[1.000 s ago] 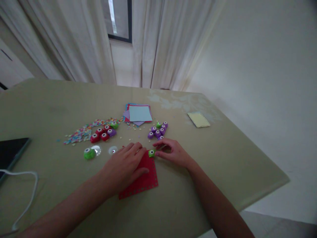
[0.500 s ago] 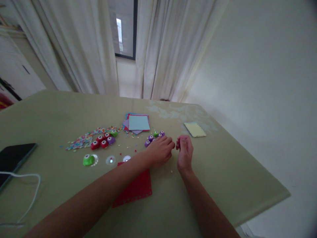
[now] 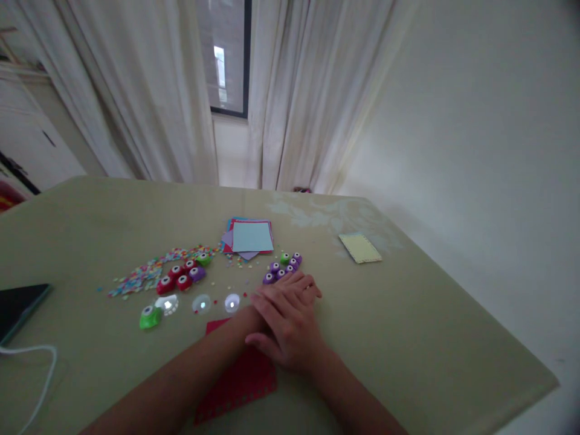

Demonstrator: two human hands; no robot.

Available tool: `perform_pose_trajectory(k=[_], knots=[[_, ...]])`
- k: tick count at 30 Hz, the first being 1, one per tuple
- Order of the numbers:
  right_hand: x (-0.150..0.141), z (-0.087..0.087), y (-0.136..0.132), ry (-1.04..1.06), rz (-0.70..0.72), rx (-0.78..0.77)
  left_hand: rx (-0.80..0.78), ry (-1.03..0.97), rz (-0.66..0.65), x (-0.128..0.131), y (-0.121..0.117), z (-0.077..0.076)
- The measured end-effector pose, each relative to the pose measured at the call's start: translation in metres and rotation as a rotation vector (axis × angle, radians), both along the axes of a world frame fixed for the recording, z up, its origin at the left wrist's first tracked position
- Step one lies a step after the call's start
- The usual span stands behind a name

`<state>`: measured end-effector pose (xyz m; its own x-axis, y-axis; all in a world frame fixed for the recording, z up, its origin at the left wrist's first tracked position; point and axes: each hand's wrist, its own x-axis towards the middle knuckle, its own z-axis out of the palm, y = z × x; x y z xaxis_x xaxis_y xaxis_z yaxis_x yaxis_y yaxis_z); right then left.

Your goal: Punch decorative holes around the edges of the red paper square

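Observation:
My left hand lies on the table beside a cluster of small purple pieces with eye designs, its visible fingers loosely stretched. Across its back and wrist rests my right hand, fingers spread, thumb apart. The overlap hides part of the left hand, and any contact with the purple pieces is unclear. A green eye piece sits in that cluster. Under my left forearm is a red square sheet with small holes along its edge, partly covered.
Red eye pieces lie left, before scattered coloured bits. A lone green piece sits nearer me. Stacked coloured sheets are behind; a pale yellow sheet lies right. A dark tablet-like device and white cable are left.
My right hand has moved left, from beside my left hand to on top of it, and its curled fingers have spread. The camera view has shifted slightly, so the table appears lower.

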<state>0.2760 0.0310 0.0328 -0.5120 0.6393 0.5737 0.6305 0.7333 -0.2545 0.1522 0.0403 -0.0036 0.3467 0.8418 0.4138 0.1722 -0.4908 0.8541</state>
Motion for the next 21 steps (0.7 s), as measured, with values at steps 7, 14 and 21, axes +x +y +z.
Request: perform_pose_trajectory(k=[7, 14, 21], knots=[[-0.015, -0.018, 0.000, 0.008, -0.046, -0.102, -0.044, -0.127, 0.004, -0.020, -0.002, -0.018], [-0.015, -0.022, -0.002, 0.017, -0.085, -0.129, -0.106, -0.204, -0.051, -0.016, -0.002, -0.024], [-0.015, -0.026, -0.004, 0.002, -0.124, -0.145, -0.131, -0.191, -0.046, -0.005, -0.004, -0.025]])
